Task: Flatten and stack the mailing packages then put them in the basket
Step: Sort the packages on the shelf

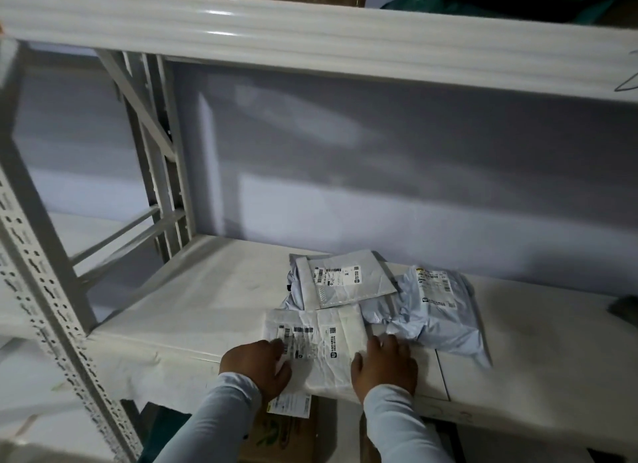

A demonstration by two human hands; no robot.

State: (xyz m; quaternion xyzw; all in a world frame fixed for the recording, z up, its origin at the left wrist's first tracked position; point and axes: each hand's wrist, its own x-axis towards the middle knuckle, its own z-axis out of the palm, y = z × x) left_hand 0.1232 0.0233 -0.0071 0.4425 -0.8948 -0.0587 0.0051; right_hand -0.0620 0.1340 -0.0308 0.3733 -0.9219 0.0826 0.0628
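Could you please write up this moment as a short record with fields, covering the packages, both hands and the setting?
setting: white metal shelf
nearest package: white mailer at the shelf's front edge, shipping label up
left hand: rests on the white mailer's left part
right hand: presses its right edge, fingers spread
behind: grey padded mailer lying on other grey bags
right: crumpled grey poly bag
basket: not in view
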